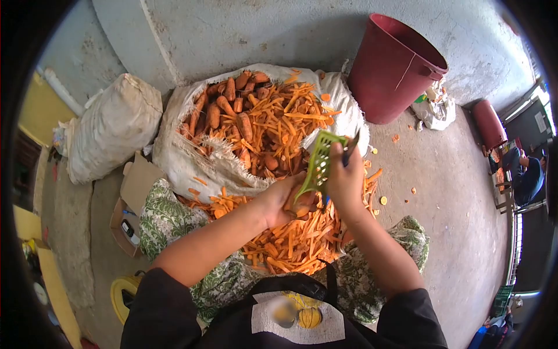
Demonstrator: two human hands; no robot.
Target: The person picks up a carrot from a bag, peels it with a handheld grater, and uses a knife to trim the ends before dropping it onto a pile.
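Observation:
My left hand (280,200) is closed around a carrot (303,205), low in front of my chest over the pile of carrot strips (302,241). Wrapped round a light-green plastic tool with rows of holes (318,166), my right hand (344,174) has its thumb along the tool's side. A dark, pointed blade-like part (353,145) sticks up by the right fingers. The tool's lower end comes right down to the carrot. Just beyond the hands, an opened white woven sack (195,160) holds whole carrots (229,110) and many peeled strips (296,110).
A tall red bin (386,75) stands by the wall, right of the sack. Another full white sack (116,128) leans at left, near a cardboard box (125,227). Scraps dot the concrete floor (447,232). Far right, a person (529,180) sits near a red container (489,123).

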